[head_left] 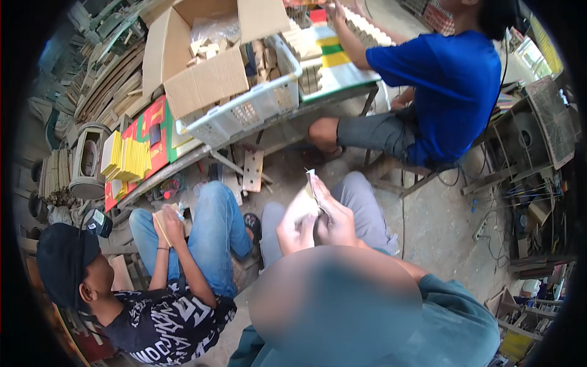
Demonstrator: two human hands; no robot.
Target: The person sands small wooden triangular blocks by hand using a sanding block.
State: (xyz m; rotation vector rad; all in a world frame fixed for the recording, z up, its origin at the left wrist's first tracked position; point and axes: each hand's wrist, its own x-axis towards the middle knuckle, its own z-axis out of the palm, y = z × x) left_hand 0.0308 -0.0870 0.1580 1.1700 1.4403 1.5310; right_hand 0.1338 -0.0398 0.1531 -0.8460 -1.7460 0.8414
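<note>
Above my lap, my left hand (296, 225) and my right hand (335, 221) press together, fingers pointing away from me. Between them is a thin pale piece (311, 175), whose whitish tip sticks out past the fingertips. Most of it is covered by the fingers and bright glare, so its kind cannot be made out. Both hands are closed around it. My grey-trousered legs (361, 199) lie beneath.
A co-worker in a black cap (67, 257) handles a small piece at left. Another in a blue shirt (443, 92) sits at the bench. A cardboard box (208, 79), a white crate (244, 119) and yellow-edged stacked pieces (127, 158) stand ahead. A stand fan (526, 137) is right.
</note>
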